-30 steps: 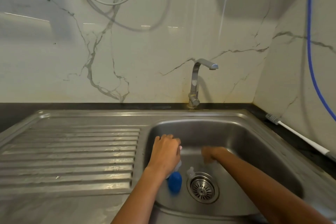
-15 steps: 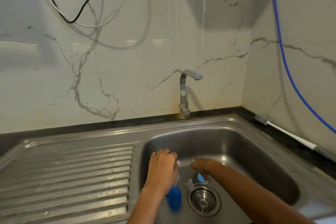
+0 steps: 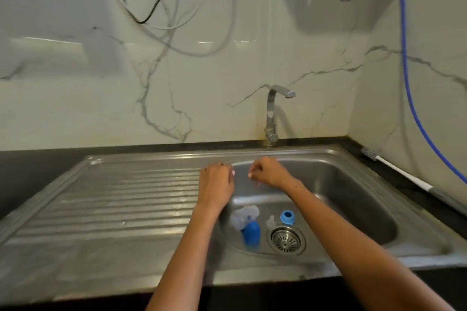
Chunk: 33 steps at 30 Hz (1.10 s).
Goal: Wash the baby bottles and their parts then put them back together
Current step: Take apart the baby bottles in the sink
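A clear baby bottle (image 3: 244, 217) lies on its side on the floor of the steel sink (image 3: 353, 184). A blue cap (image 3: 252, 233) stands against it. A small clear nipple (image 3: 271, 221) and a blue collar ring (image 3: 287, 217) sit just behind the drain (image 3: 286, 240). My left hand (image 3: 217, 184) hovers over the basin's left rim, fingers loosely curled, holding nothing. My right hand (image 3: 267, 173) hangs close beside it above the basin, fingers loosely curled, with nothing visible in it. Both hands are well above the bottle parts.
The tap (image 3: 274, 113) stands at the back rim behind my hands, with no water running. A ribbed draining board (image 3: 113, 204) lies to the left. A bottle brush with a white handle (image 3: 394, 166) rests on the dark counter at right. Cables hang on the marble wall.
Both hands have lifted out of the basin and moved toward the back. The left hand let go of the bottle and the right hand left the blue ring by the drain.
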### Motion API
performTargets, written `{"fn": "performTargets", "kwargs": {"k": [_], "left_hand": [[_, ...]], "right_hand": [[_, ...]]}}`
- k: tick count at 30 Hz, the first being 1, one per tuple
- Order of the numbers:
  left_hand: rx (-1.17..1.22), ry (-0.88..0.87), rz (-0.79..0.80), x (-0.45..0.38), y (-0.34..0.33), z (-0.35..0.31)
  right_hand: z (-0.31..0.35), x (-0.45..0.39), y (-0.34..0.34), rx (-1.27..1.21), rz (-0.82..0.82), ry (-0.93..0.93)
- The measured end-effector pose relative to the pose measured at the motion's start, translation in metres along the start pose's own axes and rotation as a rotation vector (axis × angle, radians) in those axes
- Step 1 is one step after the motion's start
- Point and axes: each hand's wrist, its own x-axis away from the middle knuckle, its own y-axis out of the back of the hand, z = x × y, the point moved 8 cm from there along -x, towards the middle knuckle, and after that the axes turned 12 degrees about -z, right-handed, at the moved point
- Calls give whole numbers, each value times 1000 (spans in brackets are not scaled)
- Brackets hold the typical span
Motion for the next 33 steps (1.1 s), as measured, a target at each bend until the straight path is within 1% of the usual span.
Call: {"fn": "performTargets", "kwargs": {"k": [3, 6, 8, 10, 14, 17, 21, 27, 30, 33], "left_hand": [[-72, 60, -31, 6, 33, 27], [-160, 129, -75, 21, 72, 68], [-241, 188, -102, 35, 102, 103], [-329, 253, -120, 50, 133, 141], [-494, 329, -134, 72, 184, 208], [-617, 358, -113, 75, 211, 254], [-862, 404, -46, 63, 234, 306], [-1184, 544, 93, 49, 253, 368], [-1227, 590, 108, 45, 257, 382], [-1126, 600, 77, 43, 254, 381]], "right_hand": [[37, 10, 9, -149, -138, -14], [80, 19, -12, -336, -174, -46], [122, 25, -37, -443, -154, -34], [173, 32, -65, -477, -122, 37], [257, 50, -116, -460, -62, 180], [293, 57, -150, -415, -14, 220], [319, 56, -176, -351, -22, 282], [334, 51, -196, -376, -3, 309], [335, 49, -198, -363, 1, 326], [331, 48, -197, -351, 16, 326]]}}
